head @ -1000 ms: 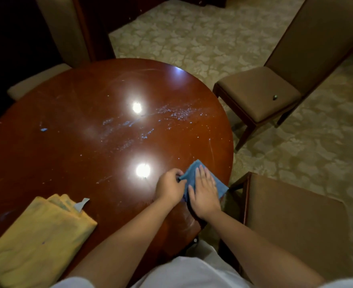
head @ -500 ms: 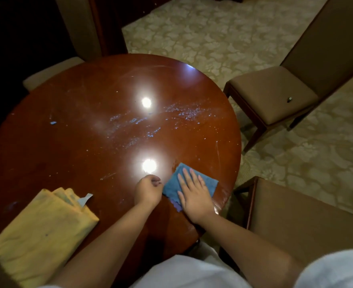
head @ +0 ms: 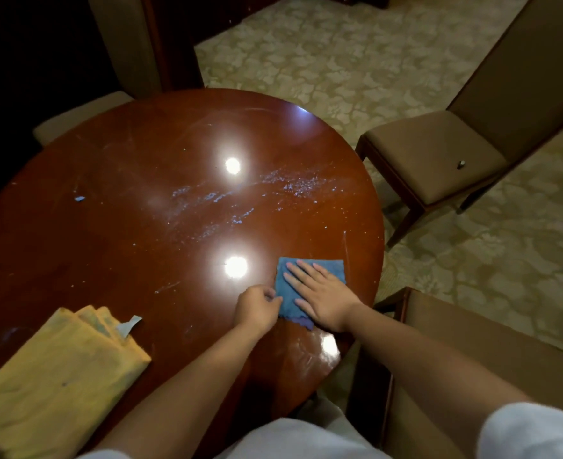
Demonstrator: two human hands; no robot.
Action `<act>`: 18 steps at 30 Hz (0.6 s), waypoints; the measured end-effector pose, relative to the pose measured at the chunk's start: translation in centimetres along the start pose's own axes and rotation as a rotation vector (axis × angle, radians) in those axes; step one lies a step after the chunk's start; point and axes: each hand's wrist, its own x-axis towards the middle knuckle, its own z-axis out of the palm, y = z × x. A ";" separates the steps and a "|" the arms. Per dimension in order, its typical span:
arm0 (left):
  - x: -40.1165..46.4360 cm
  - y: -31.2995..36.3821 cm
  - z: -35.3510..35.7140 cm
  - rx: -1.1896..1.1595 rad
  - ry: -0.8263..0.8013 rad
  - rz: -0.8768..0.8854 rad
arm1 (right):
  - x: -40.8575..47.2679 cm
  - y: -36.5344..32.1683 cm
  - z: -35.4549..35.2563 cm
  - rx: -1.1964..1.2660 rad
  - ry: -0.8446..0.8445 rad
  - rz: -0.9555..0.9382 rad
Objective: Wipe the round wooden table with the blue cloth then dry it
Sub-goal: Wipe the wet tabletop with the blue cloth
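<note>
**Two hands on a blue cloth at the edge of a smeared tabletop**

A person leans over a round wooden tabletop (head: 114, 233), both bare arms reaching in from the bottom of the head view. The right hand (head: 323, 294) lies flat on a folded blue cloth (head: 285, 286), fingers straight and slightly spread, palm pressing the fabric down against the wood. The left hand (head: 257, 308) sits just beside it, fingers curled, its grip pinching the cloth's near left edge between thumb and fingertips. The cloth rests on the near right part of the tabletop, close to the rim, directly right of a bright lamp reflection (head: 236, 266).

Pale streaks and specks (head: 273, 187) run across the middle of the polished surface, beyond the cloth, beside a second lamp reflection. A small blue scrap (head: 79, 198) lies alone toward the far left. A folded yellow towel (head: 51, 376) sits on the near left of the tabletop, well apart from the hands, with a grey tag (head: 128, 325) poking from its upper corner.

Brown upholstered chairs stand around: one (head: 439, 154) at the right on the patterned carpet (head: 323, 54), another (head: 472, 352) tucked near the person's right arm, a third (head: 81, 114) behind the far left rim.
</note>
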 end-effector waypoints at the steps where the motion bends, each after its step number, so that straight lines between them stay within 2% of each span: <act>1: 0.3 0.3 0.1 -0.045 0.022 -0.025 | 0.9 0.9 -0.5 -0.007 -0.024 -0.023; 5: 1.1 2.3 0.7 -0.164 0.021 -0.048 | 1.5 2.4 -1.4 0.025 -0.061 0.098; 9: 0.4 2.2 2.1 -0.179 -0.026 -0.082 | -2.4 -1.1 1.4 0.066 0.087 0.268; 12: 0.8 -1.4 4.1 -0.240 -0.052 -0.139 | -4.3 -3.0 2.7 0.119 0.080 0.226; 14: 1.0 -2.2 4.7 -0.250 -0.056 -0.128 | -4.3 -1.7 2.7 0.096 0.099 0.168; 18: 0.1 1.9 3.4 -0.235 -0.016 -0.077 | -2.3 2.6 0.6 0.093 -0.009 0.109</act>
